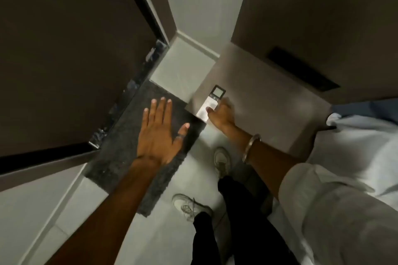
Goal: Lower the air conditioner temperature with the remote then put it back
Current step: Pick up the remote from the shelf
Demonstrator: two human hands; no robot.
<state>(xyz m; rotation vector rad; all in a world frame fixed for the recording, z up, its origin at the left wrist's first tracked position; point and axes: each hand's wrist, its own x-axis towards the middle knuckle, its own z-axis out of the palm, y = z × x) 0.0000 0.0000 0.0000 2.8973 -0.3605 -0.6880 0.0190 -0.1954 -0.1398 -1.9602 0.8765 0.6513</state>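
Note:
A white remote with a small grey screen at its far end lies near the left edge of a grey bedside table. My right hand is curled around the remote's near end, with the thumb on its buttons; a metal bangle sits on that wrist. Whether the remote is lifted off the surface I cannot tell. My left hand hovers flat over the floor to the left, fingers spread and holding nothing, a ring on its thumb.
A dark shaggy mat lies on the pale tiled floor. A dark door stands at the left. A bed with white bedding is at the right. My two white shoes are below.

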